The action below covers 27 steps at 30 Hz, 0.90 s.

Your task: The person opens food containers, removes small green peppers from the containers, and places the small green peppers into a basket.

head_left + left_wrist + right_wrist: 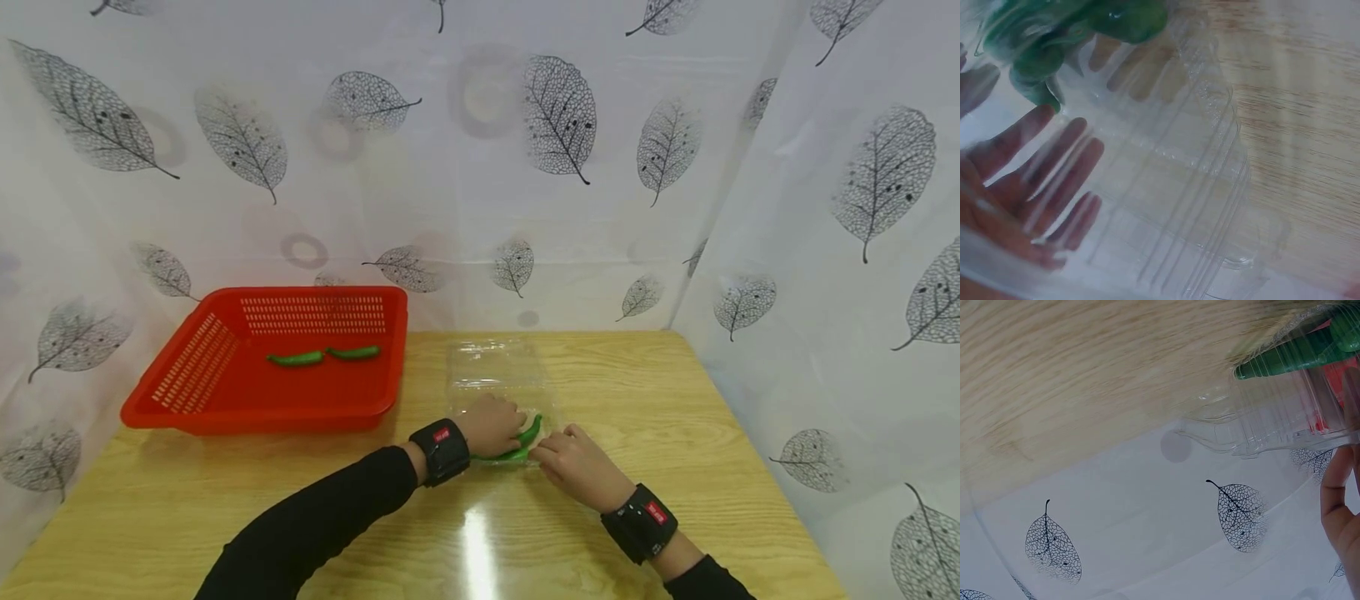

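A clear plastic box (495,373) lies on the table with its lid folded back. Green chili peppers (532,431) rest in its near part. My left hand (489,427) reaches over the box from the left. Through the clear plastic in the left wrist view, its fingers (1054,169) are fairly straight, one fingertip right at a pepper's tip. At the box's near right corner, my right hand (585,471) bends its fingers and pinches the edge. The right wrist view shows a curled finger (1335,490) beside the box wall, most of that hand being out of frame.
To the left stands a red plastic basket (262,421) with slotted sides. Two green chili peppers (296,359) lie inside it. The wooden table (637,392) meets a leaf-patterned white curtain (465,200) at the back and right. Black bands circle both wrists.
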Tool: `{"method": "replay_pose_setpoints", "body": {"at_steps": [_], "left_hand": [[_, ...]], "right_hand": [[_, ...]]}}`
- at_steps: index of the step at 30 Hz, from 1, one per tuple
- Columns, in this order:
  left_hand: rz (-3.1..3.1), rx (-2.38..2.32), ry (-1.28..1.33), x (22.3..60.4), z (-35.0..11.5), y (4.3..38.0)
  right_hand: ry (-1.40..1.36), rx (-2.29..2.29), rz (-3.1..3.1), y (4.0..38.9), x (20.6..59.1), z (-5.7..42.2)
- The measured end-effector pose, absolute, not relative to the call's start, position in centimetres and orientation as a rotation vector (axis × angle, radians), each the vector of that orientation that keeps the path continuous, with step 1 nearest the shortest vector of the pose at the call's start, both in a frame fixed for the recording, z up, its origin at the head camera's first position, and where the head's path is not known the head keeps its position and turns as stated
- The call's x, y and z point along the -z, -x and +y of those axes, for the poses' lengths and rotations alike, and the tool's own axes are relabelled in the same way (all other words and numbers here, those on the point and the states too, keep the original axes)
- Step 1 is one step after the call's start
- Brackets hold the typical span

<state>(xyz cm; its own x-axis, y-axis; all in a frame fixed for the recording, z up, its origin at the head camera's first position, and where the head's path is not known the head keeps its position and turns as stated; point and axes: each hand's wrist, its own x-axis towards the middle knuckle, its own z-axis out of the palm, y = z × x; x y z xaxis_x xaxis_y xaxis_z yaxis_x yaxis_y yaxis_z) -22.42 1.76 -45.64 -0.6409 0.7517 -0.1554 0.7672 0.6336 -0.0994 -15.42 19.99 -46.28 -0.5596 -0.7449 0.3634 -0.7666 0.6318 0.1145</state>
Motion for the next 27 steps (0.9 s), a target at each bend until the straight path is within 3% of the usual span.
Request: {"method": "replay_pose_setpoints", "body": {"at_steps": [27], "left_hand": [[2.755, 0.284, -1.288, 43.1, 4.1, 23.2]], "right_hand": [[-1.213, -0.116, -2.449, 15.5, 46.6, 19.5]]}}
